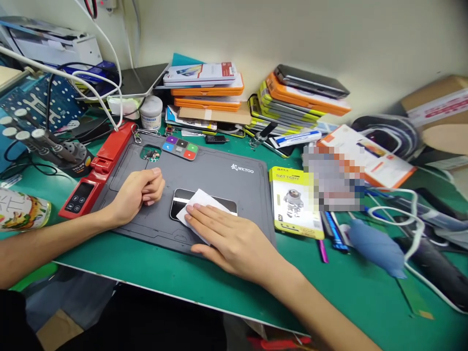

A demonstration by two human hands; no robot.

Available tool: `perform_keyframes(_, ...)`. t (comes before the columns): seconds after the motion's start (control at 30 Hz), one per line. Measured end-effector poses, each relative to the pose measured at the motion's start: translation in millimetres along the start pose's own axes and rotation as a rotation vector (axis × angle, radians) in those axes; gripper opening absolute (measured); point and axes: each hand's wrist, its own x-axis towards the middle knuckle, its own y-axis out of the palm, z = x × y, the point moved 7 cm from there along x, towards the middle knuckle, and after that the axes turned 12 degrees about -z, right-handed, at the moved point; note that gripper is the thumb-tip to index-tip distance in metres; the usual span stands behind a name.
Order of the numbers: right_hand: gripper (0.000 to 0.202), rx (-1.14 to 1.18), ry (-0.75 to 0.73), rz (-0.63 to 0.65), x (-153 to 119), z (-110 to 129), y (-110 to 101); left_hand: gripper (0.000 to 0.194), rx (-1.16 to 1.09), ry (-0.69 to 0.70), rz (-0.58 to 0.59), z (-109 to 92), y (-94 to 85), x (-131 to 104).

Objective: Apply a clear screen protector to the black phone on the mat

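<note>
A smartphone (179, 199) with a black glass face lies on a grey WKTOO work mat (219, 170). Spread over much of it is a white wipe (204, 199). My right hand (234, 234) lies on that wipe, fingers stretched out flat and pressing it against the phone, with the thumb apart at the near side. To the left of the phone, my left hand (141, 192) rests on the mat in a loose fist, and nothing shows between its fingers.
A red device with a small screen (84, 190) edges the mat's left side. Coloured parts trays (179, 147) sit at its top. Right of the mat are a yellow battery package (296, 202), tools and a blue air blower (376, 246). Stacked boxes (206, 90) line the wall.
</note>
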Motion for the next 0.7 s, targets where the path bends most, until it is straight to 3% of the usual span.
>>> perform_keyframes(0.17,0.060,-0.170,0.029,0.020,-4.5,5.4,-1.5,0.056,0.003,0.007,0.005,1.2,-0.2,-0.9)
perform_keyframes(0.27,0.069,-0.096,-0.041,0.099,-9.7,16.7,6.0,0.057,0.007,0.020,0.011,3.1,-0.3,-1.1)
perform_keyframes(0.4,0.067,-0.195,0.024,0.120,-12.5,6.7,9.1,0.057,0.016,0.013,0.013,6.0,-1.5,-1.4)
perform_keyframes(0.57,0.092,-0.247,-0.019,0.092,-9.6,25.5,8.2,0.057,0.018,0.013,0.005,5.8,-2.5,-1.6)
perform_keyframes(0.7,0.085,-0.273,-0.005,0.083,-11.1,31.3,11.7,0.057,0.023,0.012,0.008,6.8,-2.9,-1.1)
